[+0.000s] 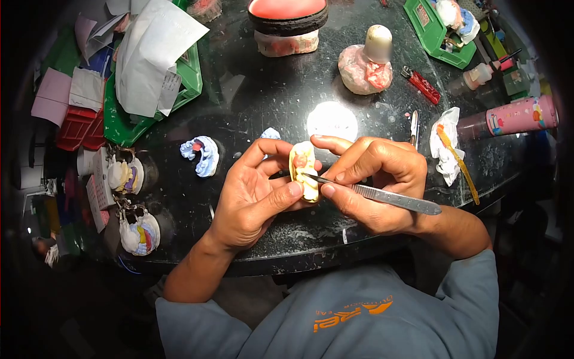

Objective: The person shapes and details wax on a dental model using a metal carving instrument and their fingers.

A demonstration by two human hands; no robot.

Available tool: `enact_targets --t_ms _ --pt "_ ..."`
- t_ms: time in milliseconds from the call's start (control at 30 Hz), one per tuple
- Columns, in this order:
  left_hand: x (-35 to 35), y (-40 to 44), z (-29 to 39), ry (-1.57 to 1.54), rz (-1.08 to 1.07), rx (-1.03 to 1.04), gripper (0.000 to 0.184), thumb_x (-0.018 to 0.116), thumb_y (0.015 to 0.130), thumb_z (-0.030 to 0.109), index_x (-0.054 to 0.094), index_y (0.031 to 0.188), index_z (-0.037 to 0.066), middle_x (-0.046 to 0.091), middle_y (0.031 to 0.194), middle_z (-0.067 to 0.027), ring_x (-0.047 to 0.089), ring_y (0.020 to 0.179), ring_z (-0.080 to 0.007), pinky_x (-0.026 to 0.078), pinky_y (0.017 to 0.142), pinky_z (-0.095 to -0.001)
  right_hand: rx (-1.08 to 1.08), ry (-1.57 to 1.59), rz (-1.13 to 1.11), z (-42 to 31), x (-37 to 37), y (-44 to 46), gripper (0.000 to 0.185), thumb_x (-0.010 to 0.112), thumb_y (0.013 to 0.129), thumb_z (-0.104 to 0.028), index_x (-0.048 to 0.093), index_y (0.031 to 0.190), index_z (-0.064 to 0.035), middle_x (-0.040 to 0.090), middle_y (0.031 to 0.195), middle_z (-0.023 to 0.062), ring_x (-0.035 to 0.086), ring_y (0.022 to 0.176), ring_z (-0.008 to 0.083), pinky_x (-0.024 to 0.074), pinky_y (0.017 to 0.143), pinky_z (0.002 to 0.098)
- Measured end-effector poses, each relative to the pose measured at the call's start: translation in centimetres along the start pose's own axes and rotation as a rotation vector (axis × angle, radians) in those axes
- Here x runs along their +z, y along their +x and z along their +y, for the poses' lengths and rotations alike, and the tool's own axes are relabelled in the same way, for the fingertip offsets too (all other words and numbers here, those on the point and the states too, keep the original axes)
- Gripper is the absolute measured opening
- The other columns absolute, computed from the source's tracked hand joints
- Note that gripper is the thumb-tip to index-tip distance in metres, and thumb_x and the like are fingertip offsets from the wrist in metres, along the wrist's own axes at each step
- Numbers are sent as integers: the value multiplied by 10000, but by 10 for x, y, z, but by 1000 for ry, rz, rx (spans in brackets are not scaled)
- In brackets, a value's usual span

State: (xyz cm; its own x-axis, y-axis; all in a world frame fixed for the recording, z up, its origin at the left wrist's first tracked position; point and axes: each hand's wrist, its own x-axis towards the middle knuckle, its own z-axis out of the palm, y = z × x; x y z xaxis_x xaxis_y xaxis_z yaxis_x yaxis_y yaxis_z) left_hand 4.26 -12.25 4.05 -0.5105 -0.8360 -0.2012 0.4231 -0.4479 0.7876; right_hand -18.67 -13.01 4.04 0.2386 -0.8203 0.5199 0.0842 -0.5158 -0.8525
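Note:
My left hand (254,194) is closed around a small yellowish dental model (302,161), with the thumb on its near side and the fingers behind. A pinkish-orange patch shows on the model's upper part. In my right hand (376,179) I grip a metal scalpel (388,196) between thumb and fingers. Its dark, narrow tip meets the middle of the model, and its ridged handle points down to the right. Behind my left fingers sits a light blue piece (271,133), partly hidden. A blue horseshoe-shaped dental impression (207,157) lies left of my left hand.
Dental models on articulators (140,230) stand at the left, below a green bin (191,78) with papers. At the back are a red-topped round container (288,18) and a capped plaster lump (365,75). A red lighter (421,85), toothbrush (457,157) and pink bottle (520,116) lie right.

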Motion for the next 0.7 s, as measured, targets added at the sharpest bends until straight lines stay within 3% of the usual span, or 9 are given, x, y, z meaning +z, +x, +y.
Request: enact_targets --t_ms 167,500,700 --pt "3 0 1 27 15 2 493 727 980 70 446 1380 12 643 1289 -231 725 1131 -270 629 925 -355 95 109 47 0 -1 -3 135 768 826 58 665 791 -23 752 798 92 751 768 171 605 1007 536" --pt "4 -1 5 16 0 -48 483 657 1014 134 433 1412 -24 658 1276 -258 740 1115 -317 651 948 -410 -135 -45 19 -3 -2 4 126 744 773 109 690 821 5 751 800 104 731 731 192 637 952 518" --pt "-3 -1 10 -159 -31 -175 445 591 1055 154 473 1430 -55 656 1315 -277 738 1142 -354 651 953 -416 -144 -59 38 -1 -1 2 159 769 758 126 687 819 5 746 808 110 738 743 191 654 929 484"
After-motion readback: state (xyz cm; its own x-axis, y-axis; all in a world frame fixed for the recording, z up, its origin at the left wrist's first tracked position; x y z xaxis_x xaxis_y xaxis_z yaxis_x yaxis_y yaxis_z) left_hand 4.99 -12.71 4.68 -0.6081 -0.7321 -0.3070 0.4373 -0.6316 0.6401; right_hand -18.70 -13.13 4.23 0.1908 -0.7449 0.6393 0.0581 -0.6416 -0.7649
